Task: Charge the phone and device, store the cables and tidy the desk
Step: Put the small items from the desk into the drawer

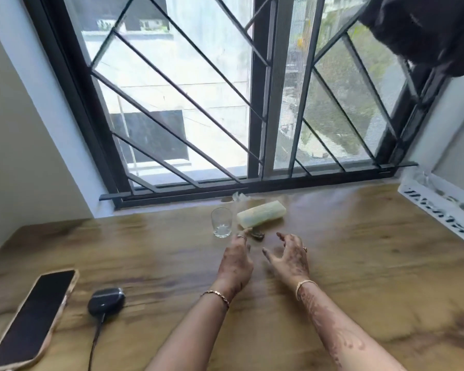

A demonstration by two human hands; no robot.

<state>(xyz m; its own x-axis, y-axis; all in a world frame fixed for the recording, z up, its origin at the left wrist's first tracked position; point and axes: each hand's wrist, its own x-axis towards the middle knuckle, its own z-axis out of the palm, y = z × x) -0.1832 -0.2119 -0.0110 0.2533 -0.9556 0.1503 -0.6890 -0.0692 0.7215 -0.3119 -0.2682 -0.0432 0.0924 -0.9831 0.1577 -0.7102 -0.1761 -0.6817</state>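
- Phone (30, 319) lies face up at the desk's (359, 263) near-left corner; dark device (106, 301) just beside it, cable (94, 341) attached.
- Right hand (289, 259): fingers spread, holding nothing.
- Left hand (235, 261): near glass (221, 222); blurred, grip cannot be told.

A wooden desk (359, 263) runs up to the window. At its near left lies a phone (31, 318), screen up and dark. Just right of it sits a small dark device (106, 301) with 1 cable (94, 344) trailing off the near edge. Mid-desk stands 1 glass (221, 222); beside it a pale box (261, 216) lies on its side, with a small dark object (257, 235), too blurred to identify, in front. A white basket (439, 207) sits at the far right.
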